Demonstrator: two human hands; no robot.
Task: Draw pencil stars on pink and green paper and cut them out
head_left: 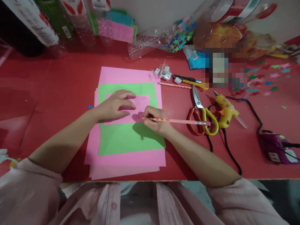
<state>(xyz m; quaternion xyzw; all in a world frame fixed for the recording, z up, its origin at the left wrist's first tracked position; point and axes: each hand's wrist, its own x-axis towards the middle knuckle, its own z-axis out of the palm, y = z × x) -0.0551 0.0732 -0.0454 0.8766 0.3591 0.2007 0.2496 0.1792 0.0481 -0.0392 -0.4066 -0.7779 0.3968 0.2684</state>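
My left hand (119, 104) lies with fingers spread on a small pink paper (142, 101), over its left part. In my right hand (156, 120) is a pink pencil (173, 120), its tip touching the small paper near the lower right and its eraser end pointing right over the scissors. Faint pencil lines show on that paper. Beneath it is a green sheet (122, 140), which rests on larger pink sheets (128, 157). The fingers of my right hand are closed around the pencil.
Scissors (198, 104), a yellow glue gun (226, 109) with a black cord, a second pencil (175, 85) and a cutter (189, 80) lie to the right. A purple power block (276, 150) is at the far right. Plastic bottles (152, 40) and star cutouts (180, 34) line the back.
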